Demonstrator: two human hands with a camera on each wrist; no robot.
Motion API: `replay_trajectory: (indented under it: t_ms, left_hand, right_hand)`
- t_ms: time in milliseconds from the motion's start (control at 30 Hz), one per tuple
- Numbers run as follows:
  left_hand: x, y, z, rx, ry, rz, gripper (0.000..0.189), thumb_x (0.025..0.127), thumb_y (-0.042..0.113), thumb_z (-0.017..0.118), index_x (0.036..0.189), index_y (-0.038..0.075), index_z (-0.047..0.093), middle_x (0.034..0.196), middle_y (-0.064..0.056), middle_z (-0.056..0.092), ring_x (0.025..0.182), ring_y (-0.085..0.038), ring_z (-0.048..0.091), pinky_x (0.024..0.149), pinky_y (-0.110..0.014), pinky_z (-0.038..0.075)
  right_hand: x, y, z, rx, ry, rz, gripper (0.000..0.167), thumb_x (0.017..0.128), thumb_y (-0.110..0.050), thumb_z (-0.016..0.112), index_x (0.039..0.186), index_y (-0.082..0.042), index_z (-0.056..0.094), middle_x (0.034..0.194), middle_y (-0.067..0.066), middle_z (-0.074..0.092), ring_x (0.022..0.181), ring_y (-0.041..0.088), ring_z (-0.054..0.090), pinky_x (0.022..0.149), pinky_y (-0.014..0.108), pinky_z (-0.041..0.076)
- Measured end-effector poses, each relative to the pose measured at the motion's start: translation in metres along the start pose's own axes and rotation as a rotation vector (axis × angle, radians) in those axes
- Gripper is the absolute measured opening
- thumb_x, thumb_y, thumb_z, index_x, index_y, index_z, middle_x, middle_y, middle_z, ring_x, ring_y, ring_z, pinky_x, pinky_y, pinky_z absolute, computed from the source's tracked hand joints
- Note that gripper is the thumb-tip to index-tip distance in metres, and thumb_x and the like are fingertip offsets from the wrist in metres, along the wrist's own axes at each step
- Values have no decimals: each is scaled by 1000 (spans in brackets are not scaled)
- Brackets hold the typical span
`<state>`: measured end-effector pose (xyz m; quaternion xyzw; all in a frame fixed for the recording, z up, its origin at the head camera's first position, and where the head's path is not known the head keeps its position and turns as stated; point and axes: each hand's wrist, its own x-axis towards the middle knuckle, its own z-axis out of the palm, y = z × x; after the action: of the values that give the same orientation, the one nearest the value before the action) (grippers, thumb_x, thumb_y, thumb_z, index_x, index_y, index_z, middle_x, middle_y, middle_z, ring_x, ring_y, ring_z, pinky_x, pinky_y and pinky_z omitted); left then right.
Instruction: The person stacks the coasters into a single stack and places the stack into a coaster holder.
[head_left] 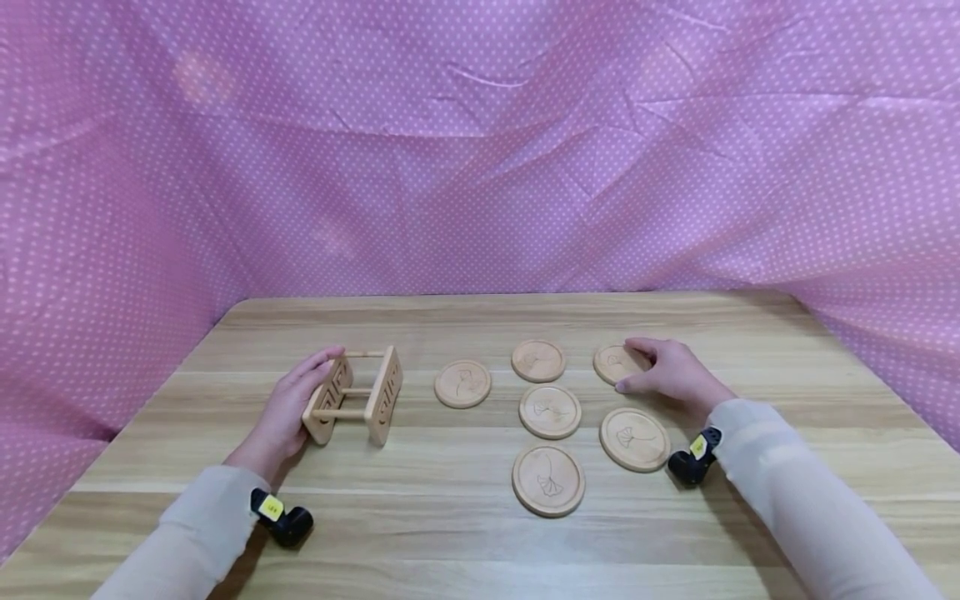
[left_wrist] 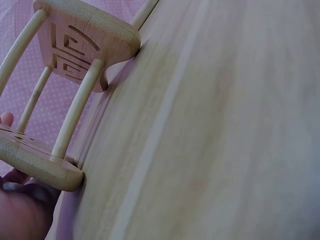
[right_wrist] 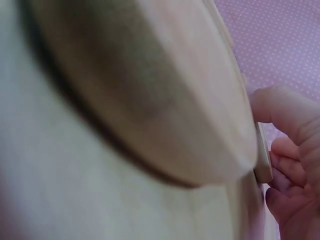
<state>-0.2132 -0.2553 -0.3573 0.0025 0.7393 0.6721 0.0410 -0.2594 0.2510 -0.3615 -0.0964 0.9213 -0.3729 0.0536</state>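
Note:
At the left of the table stands a wooden coaster rack (head_left: 385,396), two carved side panels joined by round rods. My left hand (head_left: 283,410) grips its near-left panel from outside, fingers reaching over the top edge. In the left wrist view the rack (left_wrist: 75,115) fills the upper left, with part of the left hand (left_wrist: 25,212) below it. On the right, my right hand (head_left: 678,375) holds a round wooden coaster (head_left: 617,363) between thumb and fingers at its edges. That coaster is partly hidden by the hand. The right wrist view shows the right hand (right_wrist: 295,165) at its right edge.
Several more coasters with engraved leaf designs lie flat: one (head_left: 462,384) right of the rack, a middle column with a back coaster (head_left: 538,361), a centre coaster (head_left: 551,411) and a front coaster (head_left: 548,481), and one (head_left: 634,439) before my right hand. Pink dotted cloth (head_left: 480,208) surrounds the table.

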Motion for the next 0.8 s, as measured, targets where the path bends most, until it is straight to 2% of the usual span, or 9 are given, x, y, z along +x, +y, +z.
replay_trajectory:
  t_ms: [200,600,800]
  left_hand:
    - [1,-2,0,-32,0,-5,56,96,44,43,145,18,32,156,-8,12,139,-33,18,110,-49,24]
    - [0,0,1,-9,20,3,56,96,43,43,145,17,32,155,-6,14,139,-30,20,112,-45,24]
    - [-1,-1,1,0,25,2,55,97,42,42,145,16,31,155,-6,16,138,-29,22,111,-44,24]
  right_hand:
    - [0,3,1,21,17,25,93,67,-34,82,139,2,37,142,21,38,134,39,26,111,51,20]
    - [1,-1,-2,39,12,60,98,65,-38,82,142,-1,33,146,20,32,136,38,22,111,52,18]
    - [1,-2,0,29,18,44,96,65,-37,82,140,1,36,145,21,34,135,38,24,111,51,20]
